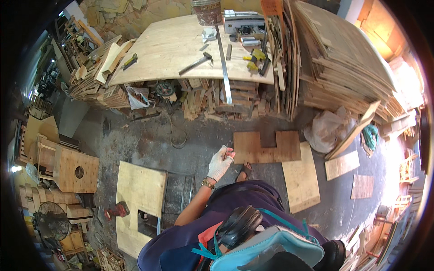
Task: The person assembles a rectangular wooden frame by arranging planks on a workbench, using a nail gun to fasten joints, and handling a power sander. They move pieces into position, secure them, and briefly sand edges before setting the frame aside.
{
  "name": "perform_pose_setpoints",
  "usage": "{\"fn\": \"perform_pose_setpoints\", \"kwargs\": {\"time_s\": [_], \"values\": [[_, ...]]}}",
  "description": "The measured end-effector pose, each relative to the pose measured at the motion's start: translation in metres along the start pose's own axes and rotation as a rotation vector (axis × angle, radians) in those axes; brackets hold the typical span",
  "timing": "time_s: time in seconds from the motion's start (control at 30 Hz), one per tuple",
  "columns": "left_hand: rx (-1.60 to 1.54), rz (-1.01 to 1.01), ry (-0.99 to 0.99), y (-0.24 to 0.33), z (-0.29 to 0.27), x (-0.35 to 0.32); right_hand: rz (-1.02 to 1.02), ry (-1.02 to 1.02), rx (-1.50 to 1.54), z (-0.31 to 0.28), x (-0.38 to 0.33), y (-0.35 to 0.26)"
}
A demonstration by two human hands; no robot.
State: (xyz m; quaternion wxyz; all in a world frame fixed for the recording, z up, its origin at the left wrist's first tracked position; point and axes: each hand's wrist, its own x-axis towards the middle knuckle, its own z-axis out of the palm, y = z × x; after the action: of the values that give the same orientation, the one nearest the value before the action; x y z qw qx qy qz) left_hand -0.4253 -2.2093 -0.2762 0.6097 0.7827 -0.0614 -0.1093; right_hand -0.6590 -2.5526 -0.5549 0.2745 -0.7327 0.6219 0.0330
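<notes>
My left hand [220, 163], in a white knit glove with bare fingertips, is held out in front of my body above the grey floor. Its fingers are curled together; whatever they may hold is too small to make out. A watch [208, 183] circles that wrist. Just right of the hand, a plywood piece [247, 151] with a rectangular notch in its far edge lies on the floor, near my sandalled foot [244, 171]. My right hand does not show.
Ahead, a plywood-topped workbench [167, 43] carries a hammer [195, 63], a long metal ruler [223, 63], a yellow power tool [256, 58] and a bucket [207, 12]. Stacked sheets [348, 58] stand at right. At left lie a cut-out panel [140, 185] and a red tool [117, 211].
</notes>
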Motion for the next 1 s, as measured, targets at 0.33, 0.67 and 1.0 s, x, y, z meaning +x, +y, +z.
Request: {"fn": "perform_pose_setpoints", "kwargs": {"time_s": [0.33, 0.67, 1.0], "values": [[-0.185, -0.003, 0.247, 0.012, -0.019, 0.166, -0.066, 0.014, 0.188, -0.017, 0.089, -0.206], [-0.104, 0.084, 0.385, 0.034, -0.143, 0.389, 0.159, 0.214, 0.079, 0.001, 0.052, -0.306], [0.281, 0.096, 0.354, 0.047, -0.218, 0.680, 0.823, 0.405, 0.110, 0.094, -0.063, -0.274]]}}
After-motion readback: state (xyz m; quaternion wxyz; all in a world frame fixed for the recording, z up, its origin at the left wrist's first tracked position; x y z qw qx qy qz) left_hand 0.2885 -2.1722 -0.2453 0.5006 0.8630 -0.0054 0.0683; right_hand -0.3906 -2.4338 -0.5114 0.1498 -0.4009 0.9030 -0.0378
